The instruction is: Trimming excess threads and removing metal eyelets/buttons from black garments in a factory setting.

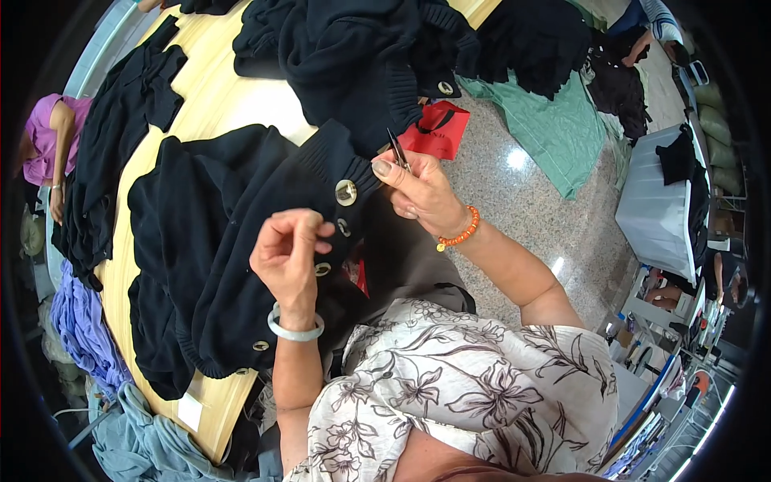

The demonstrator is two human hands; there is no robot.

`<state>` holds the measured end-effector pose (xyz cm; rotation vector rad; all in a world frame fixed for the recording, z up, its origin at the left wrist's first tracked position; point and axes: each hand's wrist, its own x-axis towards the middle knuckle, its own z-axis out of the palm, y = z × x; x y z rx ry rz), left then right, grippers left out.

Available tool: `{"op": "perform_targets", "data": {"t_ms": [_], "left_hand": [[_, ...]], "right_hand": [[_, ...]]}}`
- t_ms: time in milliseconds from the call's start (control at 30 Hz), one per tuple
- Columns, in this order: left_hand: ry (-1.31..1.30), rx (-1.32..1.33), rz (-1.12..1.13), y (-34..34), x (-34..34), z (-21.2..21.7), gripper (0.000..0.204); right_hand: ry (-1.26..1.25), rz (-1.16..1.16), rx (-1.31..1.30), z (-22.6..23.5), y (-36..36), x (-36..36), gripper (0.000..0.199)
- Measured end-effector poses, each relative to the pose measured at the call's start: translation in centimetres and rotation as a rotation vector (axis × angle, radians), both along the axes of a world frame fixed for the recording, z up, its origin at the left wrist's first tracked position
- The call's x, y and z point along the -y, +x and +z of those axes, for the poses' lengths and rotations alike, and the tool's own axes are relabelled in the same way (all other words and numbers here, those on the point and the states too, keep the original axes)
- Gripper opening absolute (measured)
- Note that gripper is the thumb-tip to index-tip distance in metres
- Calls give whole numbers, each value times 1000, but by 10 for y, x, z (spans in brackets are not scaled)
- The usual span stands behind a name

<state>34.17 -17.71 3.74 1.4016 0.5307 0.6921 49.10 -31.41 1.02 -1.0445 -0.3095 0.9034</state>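
A black knitted cardigan (217,241) with round metal buttons (346,192) lies across a light wooden table (217,104) in front of me. My left hand (291,255), with a pale bangle on the wrist, pinches its fingertips together over the button band near a small button (343,227). My right hand (418,191), with an orange bead bracelet, grips small thread snips (397,149) at the cardigan's upper edge, blades pointing up.
More black knitwear (353,48) is piled at the table's far end and along its left side (120,136). A red bag (438,128) and green cloth (546,120) lie on the speckled floor. A person in purple (48,145) stands at left.
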Motion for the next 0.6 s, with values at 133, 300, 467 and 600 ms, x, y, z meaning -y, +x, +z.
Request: {"op": "perform_targets", "data": {"t_ms": [133, 300, 467, 600], "left_hand": [[157, -64, -67, 0, 14, -12, 14], [340, 9, -50, 26, 20, -19, 39], [287, 3, -117, 33, 20, -20, 34], [263, 2, -188, 30, 17, -23, 32]], "right_hand": [[32, 22, -113, 1, -3, 1, 15], [-18, -12, -97, 4, -6, 3, 17], [-19, -24, -16, -6, -1, 9, 19], [-37, -14, -55, -6, -3, 9, 18]]}}
